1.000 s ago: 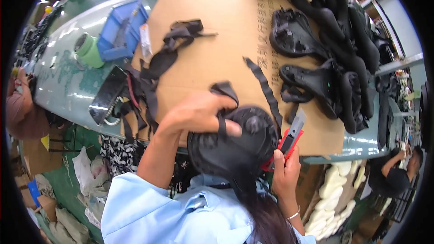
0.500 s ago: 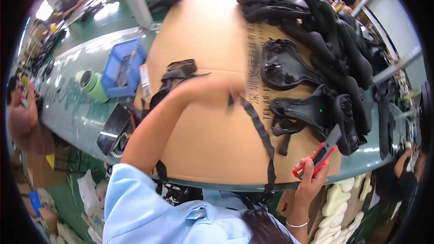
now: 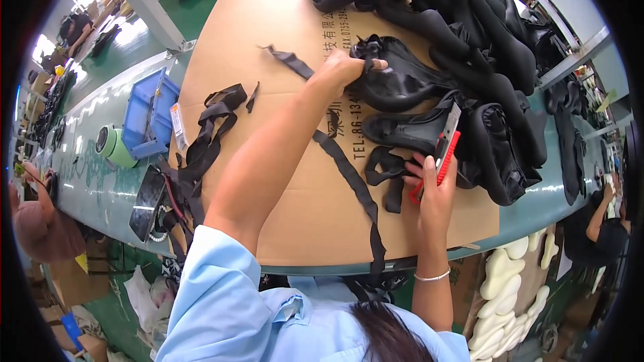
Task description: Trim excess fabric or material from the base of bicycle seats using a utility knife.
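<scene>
My left hand (image 3: 350, 70) reaches over the cardboard and is closed on the left end of a black bicycle saddle (image 3: 409, 75), which lies with its hollow underside up; the thumb presses on its rim. My right hand (image 3: 435, 184) holds a red utility knife (image 3: 448, 161), blade out and pointing away from me. Beyond that knife lies a second upturned saddle (image 3: 402, 133). Beside my right fingers is a curled black strip (image 3: 384, 164). Another long black strip (image 3: 349, 174) crosses the cardboard, passing beneath my left forearm toward the near edge.
Cardboard (image 3: 295, 221) covers the tabletop. Black saddles (image 3: 463, 33) are heaped at the right. On the left are tangled black strips (image 3: 213, 124), a blue bin (image 3: 139, 121), a green roll (image 3: 121, 151) and a dark phone-like slab (image 3: 144, 201). Other people work at both sides.
My left hand has let go of the long strip and moved away from me onto the saddle. My right hand with the knife has moved up and left over the table.
</scene>
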Tool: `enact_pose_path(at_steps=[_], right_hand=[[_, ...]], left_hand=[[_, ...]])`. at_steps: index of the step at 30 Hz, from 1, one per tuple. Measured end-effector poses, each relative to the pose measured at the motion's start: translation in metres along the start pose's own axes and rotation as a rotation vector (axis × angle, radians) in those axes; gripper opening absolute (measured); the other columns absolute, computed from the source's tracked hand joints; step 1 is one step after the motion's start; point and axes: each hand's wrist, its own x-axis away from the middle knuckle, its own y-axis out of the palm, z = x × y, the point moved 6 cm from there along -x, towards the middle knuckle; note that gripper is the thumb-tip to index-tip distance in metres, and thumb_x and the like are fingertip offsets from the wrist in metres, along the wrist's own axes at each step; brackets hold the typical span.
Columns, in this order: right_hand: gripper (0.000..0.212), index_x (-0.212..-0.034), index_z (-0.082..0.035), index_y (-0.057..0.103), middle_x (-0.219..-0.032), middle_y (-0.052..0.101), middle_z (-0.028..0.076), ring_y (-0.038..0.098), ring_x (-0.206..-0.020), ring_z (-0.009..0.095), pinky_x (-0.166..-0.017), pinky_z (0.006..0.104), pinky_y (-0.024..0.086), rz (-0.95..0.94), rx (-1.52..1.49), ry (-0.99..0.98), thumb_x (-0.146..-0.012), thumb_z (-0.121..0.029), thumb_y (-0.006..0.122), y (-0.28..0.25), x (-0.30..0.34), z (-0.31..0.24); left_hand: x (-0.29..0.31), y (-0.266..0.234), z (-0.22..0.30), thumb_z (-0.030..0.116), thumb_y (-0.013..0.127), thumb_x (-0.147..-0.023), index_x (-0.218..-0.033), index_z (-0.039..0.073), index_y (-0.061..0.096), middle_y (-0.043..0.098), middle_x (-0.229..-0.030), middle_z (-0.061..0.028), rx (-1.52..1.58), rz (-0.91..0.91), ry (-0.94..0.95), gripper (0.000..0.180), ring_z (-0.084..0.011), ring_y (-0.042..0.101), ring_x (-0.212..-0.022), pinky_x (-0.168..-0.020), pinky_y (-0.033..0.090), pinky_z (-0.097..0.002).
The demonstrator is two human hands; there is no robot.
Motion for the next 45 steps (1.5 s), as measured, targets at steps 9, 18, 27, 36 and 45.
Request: enact_pose_path(at_steps=[9, 18, 27, 36, 45], right_hand=[[0.039, -0.128, -0.001, 0.044, -0.117, 0.059, 0.012, 0.062, -0.101, 0.019, -0.078, 0.0284, 0.053, -0.041, 0.019, -0.081, -0.097, -0.022, 0.056, -0.012, 0.01, 0.002], [0.037, -0.123, -0.001, 0.047, -0.106, 0.063, 0.008, 0.06, -0.077, 0.01, -0.067, 0.0236, 0.05, -0.184, 0.189, -0.106, -0.093, -0.017, 0.061, -0.008, 0.07, -0.017], [0.035, -0.12, -0.002, 0.05, -0.093, 0.062, 0.006, 0.06, -0.076, 0.012, -0.072, 0.0266, 0.049, -0.158, 0.512, -0.168, -0.093, -0.019, 0.062, -0.003, 0.063, -0.027], [0.035, -0.119, -0.002, 0.05, -0.1, 0.065, 0.012, 0.064, -0.084, 0.017, -0.077, 0.0303, 0.05, -0.404, 0.414, -0.296, -0.091, -0.014, 0.065, 0.046, 0.068, -0.038], [0.041, -0.118, -0.002, 0.048, -0.093, 0.06, 0.02, 0.057, -0.085, 0.038, -0.076, 0.0432, 0.044, -0.396, 0.881, -0.777, -0.079, 0.002, 0.063, 0.075, 0.045, -0.049]], left_hand=[[0.129, -0.118, -0.003, 0.011, 0.076, -0.066, -0.117, -0.005, 0.057, 0.066, -0.1, -0.0122, 0.305, 0.133, 0.383, 0.057, -0.0199, 0.065, -0.085, -0.078, 0.054, -0.029], [0.171, -0.15, -0.101, 0.017, 0.069, -0.06, -0.135, -0.005, 0.043, 0.058, -0.123, -0.0182, 0.483, -0.066, 0.098, 0.082, -0.0281, 0.063, -0.106, -0.094, 0.052, -0.0376], [0.186, -0.135, -0.103, 0.017, 0.071, -0.065, -0.103, -0.001, 0.065, 0.064, -0.082, -0.0022, 0.323, -0.242, 0.138, 0.042, -0.0088, 0.057, -0.063, -0.058, 0.046, -0.0192], [0.196, -0.113, -0.105, 0.031, 0.075, -0.081, -0.104, 0.0, 0.064, 0.064, -0.087, -0.0089, -0.324, 0.068, 0.193, 0.04, -0.0152, 0.06, -0.078, -0.07, 0.048, -0.0305], [0.353, -0.042, -0.064, 0.005, 0.055, -0.078, -0.099, 0.005, 0.054, 0.054, -0.09, -0.0121, -0.661, -0.671, 0.425, 0.021, -0.0281, 0.059, -0.08, -0.068, 0.046, -0.0385]])
